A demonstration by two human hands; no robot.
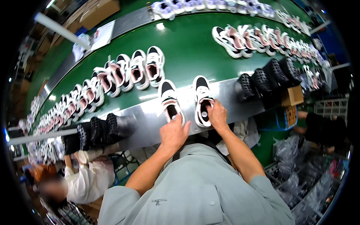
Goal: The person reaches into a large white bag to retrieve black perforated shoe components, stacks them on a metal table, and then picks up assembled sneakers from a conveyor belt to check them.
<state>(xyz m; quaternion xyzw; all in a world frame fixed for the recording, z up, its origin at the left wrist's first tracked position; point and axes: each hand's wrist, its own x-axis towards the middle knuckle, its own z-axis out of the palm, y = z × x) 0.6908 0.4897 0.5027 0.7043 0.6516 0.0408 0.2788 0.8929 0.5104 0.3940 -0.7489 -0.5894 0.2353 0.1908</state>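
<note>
Two black-and-white sneakers stand side by side in front of me on a metal ledge, toes pointing away. At the heel of the left sneaker (167, 94) is my left hand (173, 134), closed, its fingers at the shoe's opening and the thumb out to the right. My right hand (218, 115) grips the right side of the collar of the right sneaker (202, 88), with fingertips partly hidden inside the opening. A round pale spot shows on each dark insole near the heel.
A green conveyor belt (183, 48) runs beyond the metal ledge (144, 129). Rows of similar sneakers (137, 71) stand on it left and right. Black knobbly boots (245, 86) line the ledge on both sides. A person in white (90, 180) sits at lower left.
</note>
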